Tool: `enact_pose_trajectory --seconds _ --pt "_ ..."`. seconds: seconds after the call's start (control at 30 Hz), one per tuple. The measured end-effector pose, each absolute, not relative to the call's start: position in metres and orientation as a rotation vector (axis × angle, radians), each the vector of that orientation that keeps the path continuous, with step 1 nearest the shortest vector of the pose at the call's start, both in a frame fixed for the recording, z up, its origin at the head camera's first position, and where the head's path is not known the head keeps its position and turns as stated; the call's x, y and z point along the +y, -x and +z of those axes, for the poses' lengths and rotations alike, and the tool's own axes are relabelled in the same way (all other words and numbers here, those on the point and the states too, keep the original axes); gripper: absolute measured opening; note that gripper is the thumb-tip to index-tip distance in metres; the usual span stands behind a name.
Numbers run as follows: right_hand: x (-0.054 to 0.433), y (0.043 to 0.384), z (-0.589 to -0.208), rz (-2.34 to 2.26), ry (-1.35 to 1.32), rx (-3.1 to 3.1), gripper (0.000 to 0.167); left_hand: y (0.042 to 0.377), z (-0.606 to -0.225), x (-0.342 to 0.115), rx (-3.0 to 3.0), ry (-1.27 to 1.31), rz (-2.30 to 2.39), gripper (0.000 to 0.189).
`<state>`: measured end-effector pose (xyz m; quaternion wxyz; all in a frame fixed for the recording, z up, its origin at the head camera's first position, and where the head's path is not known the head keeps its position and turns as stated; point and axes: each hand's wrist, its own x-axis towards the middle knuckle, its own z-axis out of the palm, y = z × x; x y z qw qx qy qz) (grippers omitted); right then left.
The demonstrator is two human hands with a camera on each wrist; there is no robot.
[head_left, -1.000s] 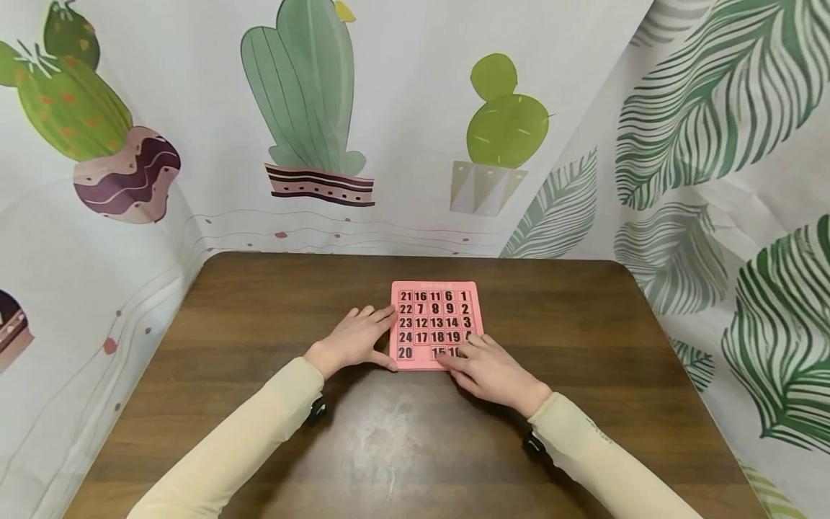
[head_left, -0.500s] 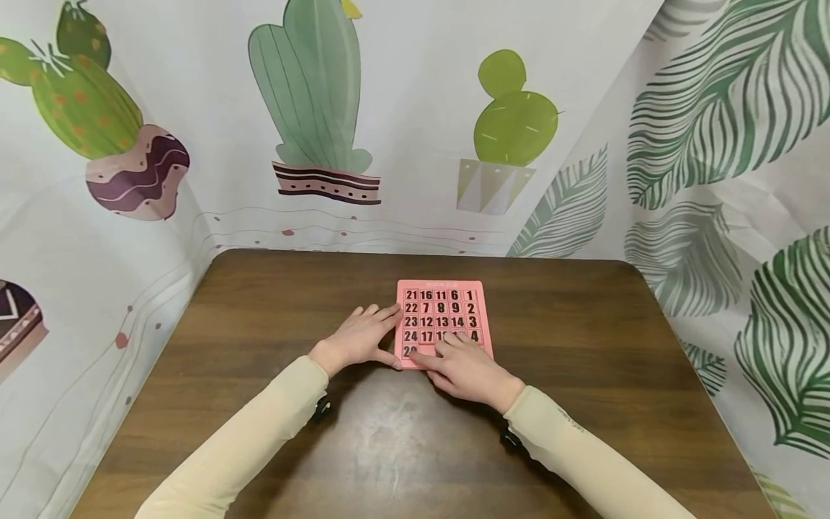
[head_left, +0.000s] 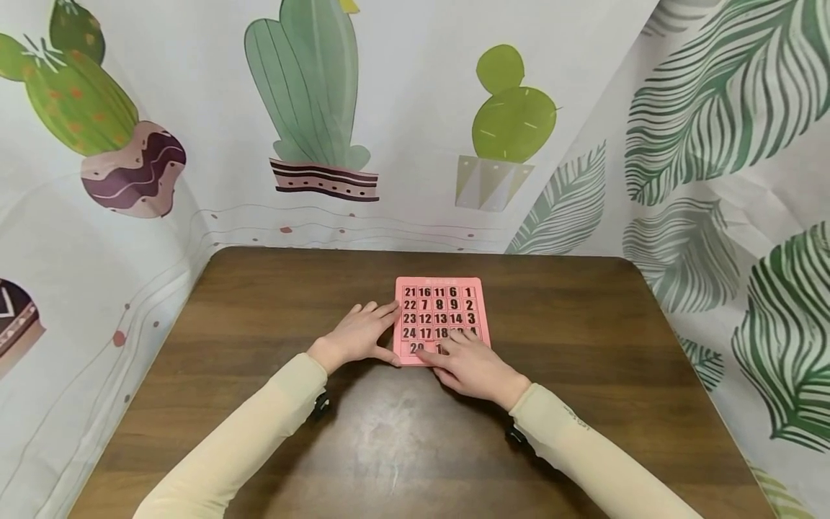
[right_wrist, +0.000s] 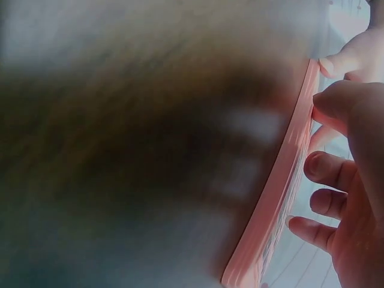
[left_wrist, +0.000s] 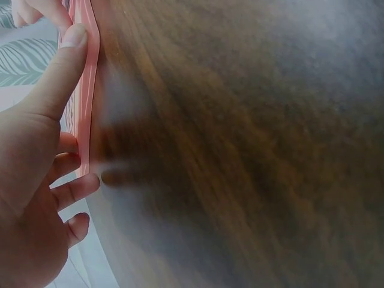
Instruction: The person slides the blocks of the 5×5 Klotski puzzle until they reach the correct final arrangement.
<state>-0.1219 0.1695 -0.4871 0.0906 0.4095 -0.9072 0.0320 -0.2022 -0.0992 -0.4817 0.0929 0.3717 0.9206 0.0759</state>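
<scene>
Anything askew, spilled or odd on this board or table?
Yes: the 20 tile sits slightly right of its column below the 24 tile, with a gap at its left. A finger of the right hand is on it, so perhaps it's mid-slide.

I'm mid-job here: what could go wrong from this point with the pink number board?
Tile 20 sits out of line, between the columns of 24 and 17; left there, it might block both from sliding down.

The right hand covers some lower-right tiles, so a number could be misread.

The left hand touches the pink board along its left edge and near corner; if that contact slips, the board might shift on the table.
</scene>
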Motion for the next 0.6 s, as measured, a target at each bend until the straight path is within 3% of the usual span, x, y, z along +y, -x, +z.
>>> enact_pose_trajectory --seconds 0.6 --pt "0.186 0.122 -0.488 0.141 -1.214 -2.654 0.037 0.202 -0.483 -0.1 2.747 -1.116 0.212 0.113"
